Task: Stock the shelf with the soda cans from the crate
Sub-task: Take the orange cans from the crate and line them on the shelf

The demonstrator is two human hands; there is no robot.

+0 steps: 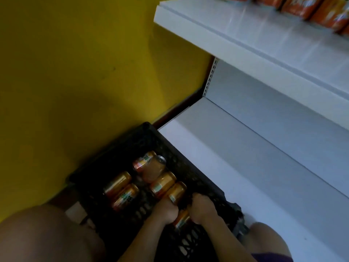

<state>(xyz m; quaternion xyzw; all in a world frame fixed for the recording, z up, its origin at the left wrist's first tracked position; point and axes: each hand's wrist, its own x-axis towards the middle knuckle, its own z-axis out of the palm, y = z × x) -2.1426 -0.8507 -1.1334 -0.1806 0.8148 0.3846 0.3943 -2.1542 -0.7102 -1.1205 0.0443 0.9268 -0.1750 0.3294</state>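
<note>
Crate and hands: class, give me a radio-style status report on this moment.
Both hands down in black crate; left hand and right hand gripping orange cans. Six or so loose cans remaining. Lower shelf unobstructed.

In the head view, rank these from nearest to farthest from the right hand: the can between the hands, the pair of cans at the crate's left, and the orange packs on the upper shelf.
From the right hand:
1. Can between the hands, touching it.
2. Pair of cans, left side of the crate.
3. Orange packs, upper shelf, top right.
</note>
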